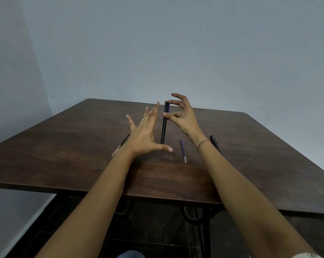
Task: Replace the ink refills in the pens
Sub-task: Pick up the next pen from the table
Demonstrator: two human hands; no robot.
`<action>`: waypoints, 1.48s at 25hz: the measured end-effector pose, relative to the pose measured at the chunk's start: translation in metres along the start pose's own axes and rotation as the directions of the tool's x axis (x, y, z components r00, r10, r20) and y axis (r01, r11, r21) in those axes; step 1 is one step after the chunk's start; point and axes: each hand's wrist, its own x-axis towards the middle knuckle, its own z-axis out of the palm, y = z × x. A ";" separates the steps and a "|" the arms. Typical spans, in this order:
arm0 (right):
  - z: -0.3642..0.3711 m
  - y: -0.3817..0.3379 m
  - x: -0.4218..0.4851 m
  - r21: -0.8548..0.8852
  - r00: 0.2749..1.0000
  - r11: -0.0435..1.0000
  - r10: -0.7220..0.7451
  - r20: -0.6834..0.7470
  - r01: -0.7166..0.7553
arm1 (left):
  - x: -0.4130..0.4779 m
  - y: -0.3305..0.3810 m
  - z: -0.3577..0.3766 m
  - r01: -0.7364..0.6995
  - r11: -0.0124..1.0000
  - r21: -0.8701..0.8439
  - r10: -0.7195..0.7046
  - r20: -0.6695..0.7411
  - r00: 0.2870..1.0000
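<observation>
A black pen [164, 127] stands almost upright above the brown table [64, 149]. My right hand [181, 116] pinches its upper part, thumb on the barrel and a fingertip on the top end. My left hand [144, 135] is spread flat just left of the pen, its thumb stretched under the pen's lower end; whether they touch is unclear. A dark refill [121, 144] with a clear end lies on the table behind my left wrist. A blue refill [183, 150] lies between my wrists. A second black pen [215, 143] lies behind my right wrist, partly hidden.
The table fills the corner of a room, with blue-grey walls close behind and to the left. Its near edge runs under my forearms, with black metal legs [198, 216] and a dark floor below.
</observation>
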 end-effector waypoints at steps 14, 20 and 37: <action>-0.015 0.013 0.002 0.126 0.991 0.990 -0.048 -0.123 0.063 | 0.075 0.036 0.010 0.248 0.383 -0.890 -0.439 0.061 0.896; -0.009 0.015 0.003 0.098 0.990 0.994 -0.041 -0.135 0.054 | 0.080 0.014 0.021 0.151 0.296 -0.943 -0.351 0.040 0.935; 0.013 0.012 -0.003 0.096 0.957 0.952 0.291 0.005 -0.290 | 0.082 0.033 0.028 0.131 0.180 -0.975 -0.230 0.088 0.969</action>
